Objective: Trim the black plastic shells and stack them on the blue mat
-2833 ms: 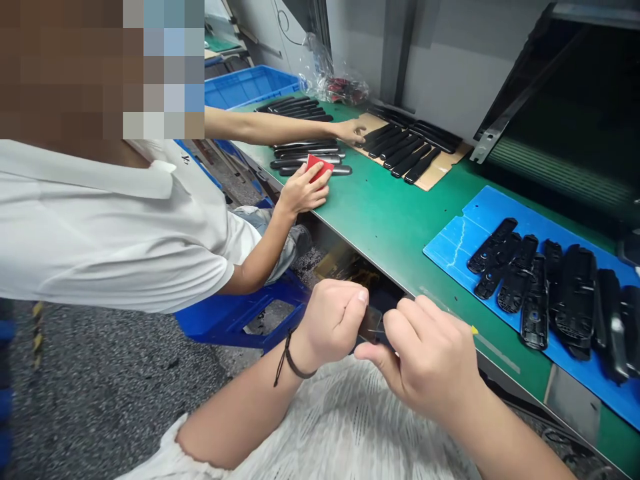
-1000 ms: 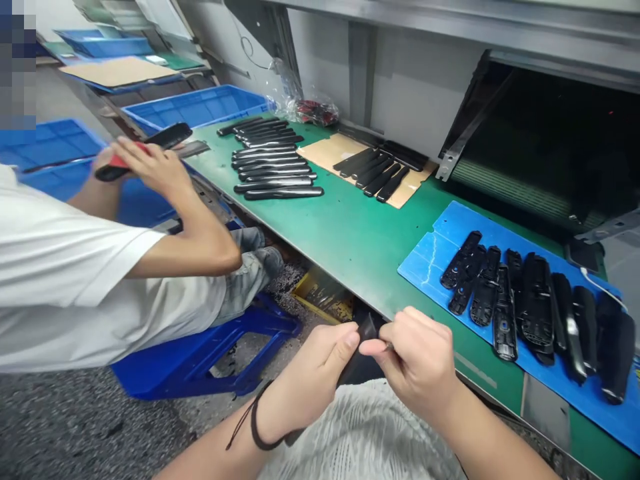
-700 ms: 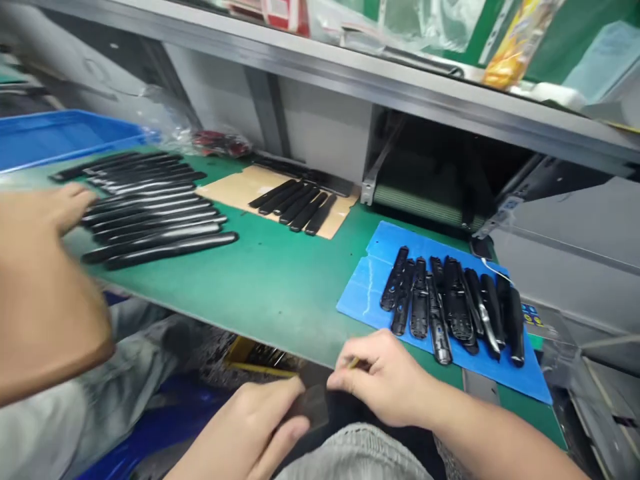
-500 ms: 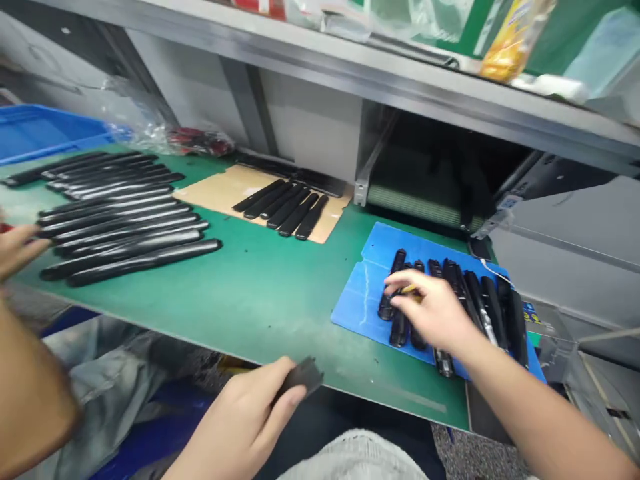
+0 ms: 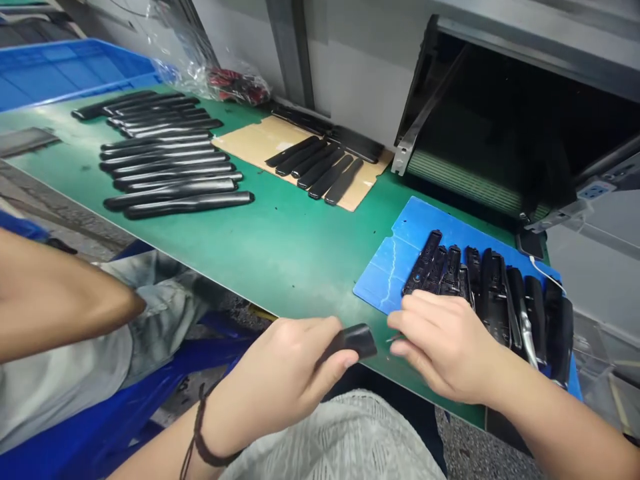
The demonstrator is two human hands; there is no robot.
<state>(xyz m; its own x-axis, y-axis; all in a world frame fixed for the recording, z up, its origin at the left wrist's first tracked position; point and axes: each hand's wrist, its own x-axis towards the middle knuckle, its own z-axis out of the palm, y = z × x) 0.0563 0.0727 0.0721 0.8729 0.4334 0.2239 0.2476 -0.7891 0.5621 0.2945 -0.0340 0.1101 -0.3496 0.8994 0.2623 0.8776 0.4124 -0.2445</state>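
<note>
My left hand (image 5: 287, 373) is closed round a long black plastic part (image 5: 353, 340) whose rounded end sticks out past my thumb, just over the near edge of the green table (image 5: 295, 250). My right hand (image 5: 445, 340) is curled with the fingers pinched, beside that end; a thin tip shows at the fingertips, and I cannot make out what it is. The hand rests at the front edge of a blue mat (image 5: 395, 263) that carries a row of black housing shells (image 5: 493, 297).
Rows of long black strips (image 5: 170, 167) lie at the table's left, and shorter black covers (image 5: 317, 163) sit on a cardboard sheet (image 5: 255, 140). A co-worker's arm (image 5: 55, 300) reaches in at left. A blue crate (image 5: 60, 67) and a dark machine opening (image 5: 505, 140) stand behind.
My right hand reached out to the shells on the blue mat, then came back to the black part in my left hand. The view swung right, away from the co-worker.
</note>
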